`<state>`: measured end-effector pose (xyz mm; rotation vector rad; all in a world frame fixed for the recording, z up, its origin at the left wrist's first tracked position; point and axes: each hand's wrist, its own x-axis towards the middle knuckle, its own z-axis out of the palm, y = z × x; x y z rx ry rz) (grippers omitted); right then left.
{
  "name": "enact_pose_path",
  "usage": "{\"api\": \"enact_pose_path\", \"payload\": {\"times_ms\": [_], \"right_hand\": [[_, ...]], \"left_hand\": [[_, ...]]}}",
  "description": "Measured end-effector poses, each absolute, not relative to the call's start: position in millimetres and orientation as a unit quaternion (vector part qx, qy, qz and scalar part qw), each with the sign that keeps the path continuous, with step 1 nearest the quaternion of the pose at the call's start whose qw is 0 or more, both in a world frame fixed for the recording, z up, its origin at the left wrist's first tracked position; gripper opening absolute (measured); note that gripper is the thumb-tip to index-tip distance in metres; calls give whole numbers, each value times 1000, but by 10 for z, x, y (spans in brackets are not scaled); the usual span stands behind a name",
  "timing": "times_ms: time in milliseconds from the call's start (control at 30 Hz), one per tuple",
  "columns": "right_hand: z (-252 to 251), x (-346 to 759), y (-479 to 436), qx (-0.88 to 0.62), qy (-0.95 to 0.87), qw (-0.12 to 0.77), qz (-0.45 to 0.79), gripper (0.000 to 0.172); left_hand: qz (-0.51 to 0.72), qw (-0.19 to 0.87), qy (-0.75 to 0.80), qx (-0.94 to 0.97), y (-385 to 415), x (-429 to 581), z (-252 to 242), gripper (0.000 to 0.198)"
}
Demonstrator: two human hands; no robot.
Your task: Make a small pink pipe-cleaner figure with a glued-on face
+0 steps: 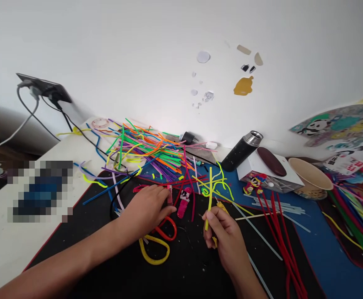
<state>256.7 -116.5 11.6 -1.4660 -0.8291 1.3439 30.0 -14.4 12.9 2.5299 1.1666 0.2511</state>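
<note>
My right hand pinches a short yellow pipe cleaner upright between thumb and fingers; something yellow also shows under its fingers. My left hand reaches over the black mat, its thumb and fingers around a small pink-red object. Just below that hand lie the red handle and yellow handle of scissors, their blades hidden. Between the hands rests a small pink figure with a black-and-white face. Bent yellow-green pieces lie behind my right hand.
A pile of coloured pipe cleaners spreads along the wall. To the right are a black flask, a white box, a bowl, a small red-and-yellow figure and long red pipe cleaners. A power strip is at the left.
</note>
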Motion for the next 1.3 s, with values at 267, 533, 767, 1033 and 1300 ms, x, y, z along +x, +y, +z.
{"api": "enact_pose_path", "payload": {"times_ms": [267,533,767,1033,1300], "right_hand": [[134,2525,-1234,-602,-332,461,561,52],[29,2485,-1218,-595,-317,465,574,55],[55,2470,-1142,-592,-320,474,567,53],[33,2498,-1015,-592,-299,511,547,49],[57,2504,-766,-595,-299,528,528,50]], "left_hand": [[8,75,379,922,-165,739,50,59],[-18,113,408,906,-116,857,46,34],[11,219,457,862,-38,721,29,25],[171,445,427,769,-116,507,75,28],[243,471,410,742,-210,474,177,25]]}}
